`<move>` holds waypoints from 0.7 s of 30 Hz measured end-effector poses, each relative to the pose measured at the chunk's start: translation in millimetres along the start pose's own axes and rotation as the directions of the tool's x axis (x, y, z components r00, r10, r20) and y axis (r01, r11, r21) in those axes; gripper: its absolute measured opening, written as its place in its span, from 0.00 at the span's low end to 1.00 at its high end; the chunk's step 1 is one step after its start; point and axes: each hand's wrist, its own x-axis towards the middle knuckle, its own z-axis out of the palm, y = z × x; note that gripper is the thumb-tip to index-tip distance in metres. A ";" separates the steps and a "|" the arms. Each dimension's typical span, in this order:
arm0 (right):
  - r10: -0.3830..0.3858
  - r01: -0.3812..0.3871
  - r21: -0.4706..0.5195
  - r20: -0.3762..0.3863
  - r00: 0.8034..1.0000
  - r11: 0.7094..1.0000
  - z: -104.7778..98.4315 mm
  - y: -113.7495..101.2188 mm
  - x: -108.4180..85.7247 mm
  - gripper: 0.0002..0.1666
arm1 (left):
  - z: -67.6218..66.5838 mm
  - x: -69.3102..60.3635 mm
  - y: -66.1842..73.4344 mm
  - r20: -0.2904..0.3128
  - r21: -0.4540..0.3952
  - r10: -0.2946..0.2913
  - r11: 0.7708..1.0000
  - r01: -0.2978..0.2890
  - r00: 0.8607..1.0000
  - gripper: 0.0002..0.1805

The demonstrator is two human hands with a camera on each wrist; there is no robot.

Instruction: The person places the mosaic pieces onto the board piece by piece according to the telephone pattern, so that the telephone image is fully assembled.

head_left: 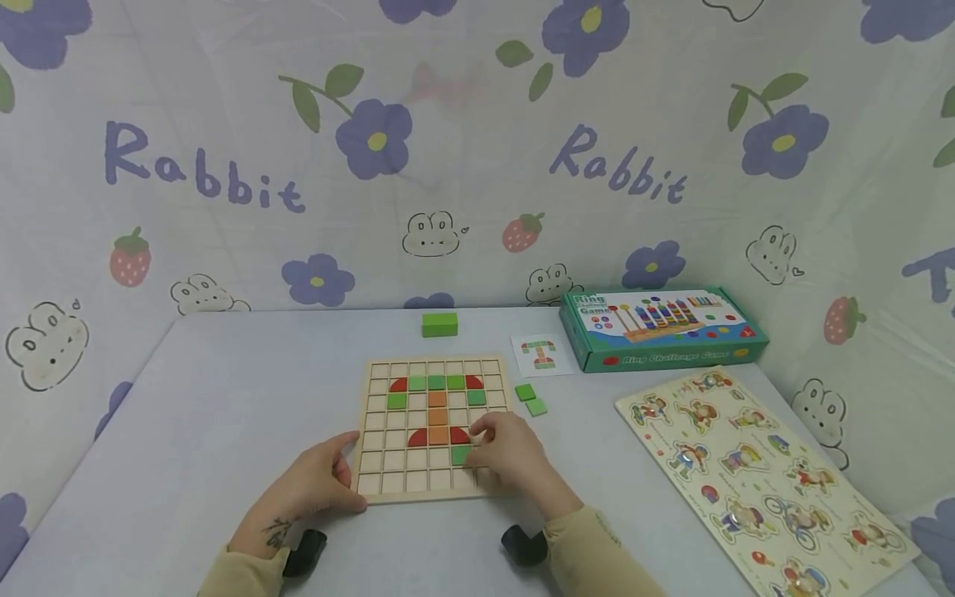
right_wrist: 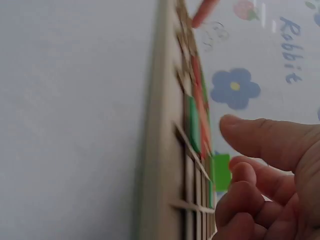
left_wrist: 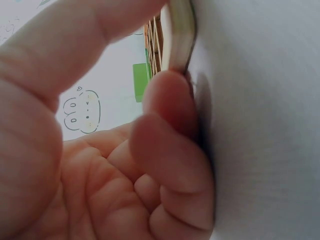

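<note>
A wooden grid board (head_left: pixel 406 482) lies on the table, with green squares, orange squares (head_left: pixel 437 417) and red quarter-round tiles (head_left: pixel 399 385) set in its cells. My left hand (head_left: pixel 313 479) holds the board's near left corner, the thumb at the front edge and a finger against the left side; the left wrist view shows fingers (left_wrist: pixel 170 102) touching the rim. Over the board's right part hovers my right hand (head_left: pixel 511 454), close to a green square tile (head_left: pixel 460 455) lying in a lower cell. In the right wrist view thumb and forefinger are apart, nothing visible between them.
Two loose green tiles (head_left: pixel 525 391) lie right of the board, below a pattern card (head_left: pixel 539 355). A green block (head_left: pixel 439 324) stands behind the board. A green game box (head_left: pixel 664 330) sits at the back right, with a picture puzzle board (head_left: pixel 746 489) in front.
</note>
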 end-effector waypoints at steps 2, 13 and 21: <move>0.020 -0.017 0.059 -0.044 0.999 0.998 -10.1 3.3 5.6 0.21 | 0.2 -0.1 0.0 -0.001 -0.002 0.003 1.000 -0.003 1.000 0.54; 0.261 -0.234 0.147 -0.200 0.944 0.961 -55.3 41.3 36.7 0.27 | -0.5 -0.9 -0.1 0.004 -0.025 0.026 0.999 -0.026 1.000 0.54; 0.345 -0.347 0.006 -0.145 0.928 0.938 -54.1 53.6 40.0 0.23 | -0.3 -0.8 -0.3 0.001 -0.015 0.021 1.000 -0.021 1.000 0.54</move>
